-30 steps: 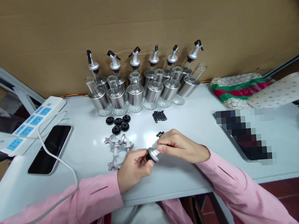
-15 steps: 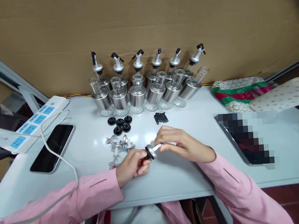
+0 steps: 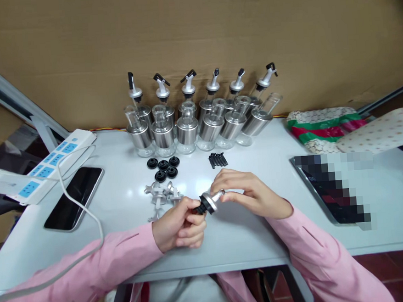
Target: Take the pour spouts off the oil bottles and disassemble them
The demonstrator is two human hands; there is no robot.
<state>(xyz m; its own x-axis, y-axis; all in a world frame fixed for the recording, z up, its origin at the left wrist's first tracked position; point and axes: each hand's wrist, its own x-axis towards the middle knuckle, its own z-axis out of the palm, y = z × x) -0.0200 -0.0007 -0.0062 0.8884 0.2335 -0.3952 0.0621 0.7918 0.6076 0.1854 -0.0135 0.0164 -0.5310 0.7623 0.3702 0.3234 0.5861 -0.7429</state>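
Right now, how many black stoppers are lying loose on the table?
5 black stoppers: left, middle and right in the back row, toward the bottles; left and right in the front row. Others may be hidden.

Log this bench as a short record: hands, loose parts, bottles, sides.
left_hand: left hand grips the black end of a silver-and-black pourer
right_hand: right hand, fingertips at the pourer's spout tip; how firmly, unclear
loose_parts: five black stoppers, silver spouts in a pile, black levers in a row
front_bottles: six front bottles, no pourers
back_bottles: six, pourers fitted
left_side: phone, power strip
right_side: striped bag
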